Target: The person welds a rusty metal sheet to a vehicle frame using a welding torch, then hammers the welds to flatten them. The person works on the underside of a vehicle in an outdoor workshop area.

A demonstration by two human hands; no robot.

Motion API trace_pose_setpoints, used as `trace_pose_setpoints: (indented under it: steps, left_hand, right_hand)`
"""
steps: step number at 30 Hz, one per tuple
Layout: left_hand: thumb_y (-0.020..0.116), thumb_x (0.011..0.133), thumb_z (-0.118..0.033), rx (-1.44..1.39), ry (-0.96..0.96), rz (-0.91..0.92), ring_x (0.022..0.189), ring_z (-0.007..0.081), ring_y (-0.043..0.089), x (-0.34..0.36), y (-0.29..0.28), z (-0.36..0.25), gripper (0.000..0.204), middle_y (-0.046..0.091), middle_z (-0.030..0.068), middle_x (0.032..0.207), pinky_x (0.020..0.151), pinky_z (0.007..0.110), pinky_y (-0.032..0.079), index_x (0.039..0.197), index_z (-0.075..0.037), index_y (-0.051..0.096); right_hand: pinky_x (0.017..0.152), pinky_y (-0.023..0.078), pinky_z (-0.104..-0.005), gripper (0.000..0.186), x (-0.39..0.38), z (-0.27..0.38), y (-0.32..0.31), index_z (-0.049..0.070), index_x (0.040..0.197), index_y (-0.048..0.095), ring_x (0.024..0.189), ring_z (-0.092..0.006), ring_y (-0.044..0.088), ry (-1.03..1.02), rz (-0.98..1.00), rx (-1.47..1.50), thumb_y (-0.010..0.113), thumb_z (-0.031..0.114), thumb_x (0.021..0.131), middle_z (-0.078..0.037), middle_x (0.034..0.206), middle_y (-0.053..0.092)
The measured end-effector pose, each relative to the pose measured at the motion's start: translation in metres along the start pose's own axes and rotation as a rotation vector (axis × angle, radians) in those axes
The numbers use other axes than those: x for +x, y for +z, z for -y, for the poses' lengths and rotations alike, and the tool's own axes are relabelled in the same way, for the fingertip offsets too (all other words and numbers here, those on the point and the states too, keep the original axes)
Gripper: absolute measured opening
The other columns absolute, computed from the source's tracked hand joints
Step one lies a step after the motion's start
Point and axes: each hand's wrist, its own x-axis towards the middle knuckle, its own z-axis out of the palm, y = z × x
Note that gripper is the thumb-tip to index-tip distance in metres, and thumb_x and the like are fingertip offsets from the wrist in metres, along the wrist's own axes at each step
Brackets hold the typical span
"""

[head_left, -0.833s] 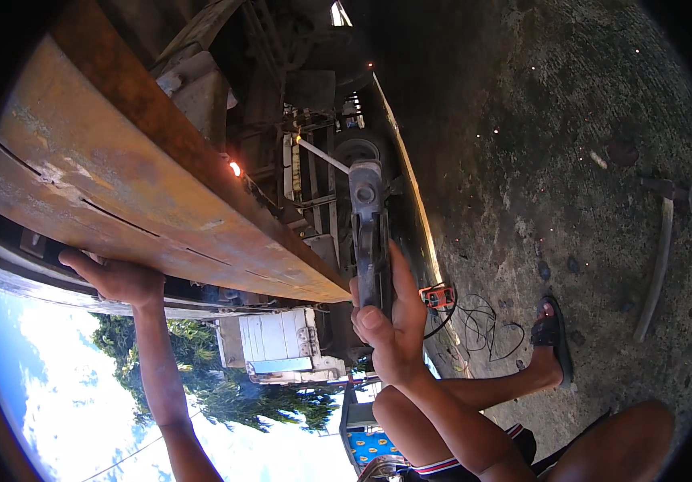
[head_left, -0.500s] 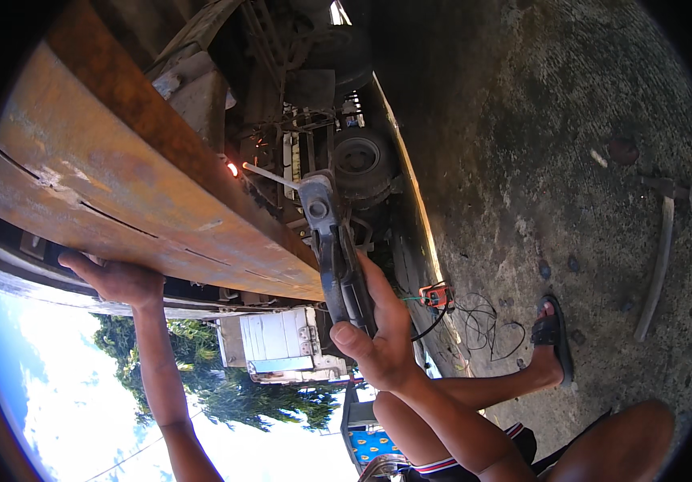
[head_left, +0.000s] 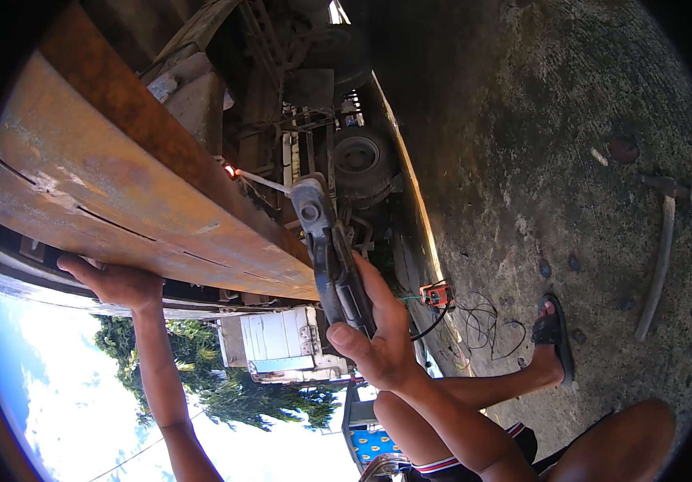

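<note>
My right hand (head_left: 380, 333) is wrapped round the handle of a black welding electrode holder (head_left: 333, 261). From its jaw a thin pale electrode (head_left: 262, 181) points left, its tip at a small red-hot spot (head_left: 231, 170) on the underside edge of a rusty steel beam (head_left: 149, 213). The beam slants across the left of the view, with several dark slits along its face. At its lower edge my left hand (head_left: 121, 285) takes hold, thumb stretched along the edge. The beam hides the other fingers.
Behind the beam are a vehicle's dark underframe and a tyre (head_left: 358, 157). On the concrete floor (head_left: 507, 201) to the right lies a hammer (head_left: 661, 249) with a long handle. An orange device (head_left: 438, 296) with tangled black cable (head_left: 483, 321) lies near my sandalled foot (head_left: 553, 337).
My right hand has moved the holder slightly left, bringing the electrode tip to the glowing spot. The sparks seen earlier are gone. My left hand stays in place.
</note>
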Motion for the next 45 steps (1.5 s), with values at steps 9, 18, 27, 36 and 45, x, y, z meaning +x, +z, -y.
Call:
trace_pose_setpoints:
  steps: [9, 18, 27, 36, 45]
  left_hand:
    - [0.014, 0.093, -0.077, -0.044, -0.016, 0.036, 0.152, 0.0281, 0.008, -0.001, 0.0, -0.002, 0.089, 0.005, 0.0104, 0.163, 0.124, 0.048, 0.01, 0.158, -0.016, 0.007]
    - [0.016, 0.093, -0.077, -0.039, -0.012, 0.021, 0.152, 0.0284, 0.006, -0.003, 0.004, -0.003, 0.09, 0.004, 0.0098, 0.164, 0.124, 0.048, 0.01, 0.159, -0.017, 0.007]
    - [0.02, 0.097, -0.071, -0.092, -0.03, -0.027, 0.149, 0.0272, 0.018, -0.002, 0.003, -0.003, 0.084, 0.014, 0.0098, 0.162, 0.122, 0.047, 0.016, 0.158, -0.015, 0.012]
    - [0.016, 0.096, -0.072, -0.078, -0.053, -0.016, 0.15, 0.0295, 0.014, 0.0, 0.0, -0.001, 0.085, 0.009, 0.0134, 0.162, 0.123, 0.049, 0.015, 0.158, -0.015, 0.01]
    - [0.02, 0.105, -0.053, -0.117, 0.035, -0.026, 0.149, 0.0272, 0.018, 0.002, -0.008, 0.005, 0.069, 0.015, 0.0157, 0.16, 0.12, 0.049, 0.024, 0.157, -0.008, 0.011]
  right_hand:
    - [0.072, 0.05, -0.0275, 0.095, 0.001, -0.002, 0.001, -0.002, 0.148, 0.036, 0.084, -0.0134, 0.062, 0.01, 0.03, 0.039, 0.068, 0.062, 0.084, -0.012, 0.102, 0.061]
    - [0.075, 0.052, -0.0308, 0.098, 0.001, -0.005, 0.002, -0.002, 0.148, 0.036, 0.087, -0.0174, 0.062, -0.008, 0.014, 0.015, 0.065, 0.066, 0.084, -0.014, 0.105, 0.06]
    - [0.058, 0.045, -0.025, 0.091, 0.001, -0.001, -0.001, -0.001, 0.148, 0.035, 0.066, -0.0085, 0.055, -0.122, -0.034, -0.267, 0.064, 0.059, 0.086, -0.005, 0.089, 0.059]
    - [0.075, 0.047, -0.0293, 0.092, 0.004, -0.002, -0.002, -0.001, 0.146, 0.039, 0.084, -0.0132, 0.058, -0.043, -0.085, -0.004, 0.064, 0.063, 0.085, -0.005, 0.093, 0.058]
    - [0.072, 0.045, -0.0276, 0.092, 0.002, 0.001, 0.006, -0.002, 0.148, 0.036, 0.082, -0.0108, 0.055, -0.007, 0.02, 0.107, 0.067, 0.059, 0.086, -0.004, 0.09, 0.055]
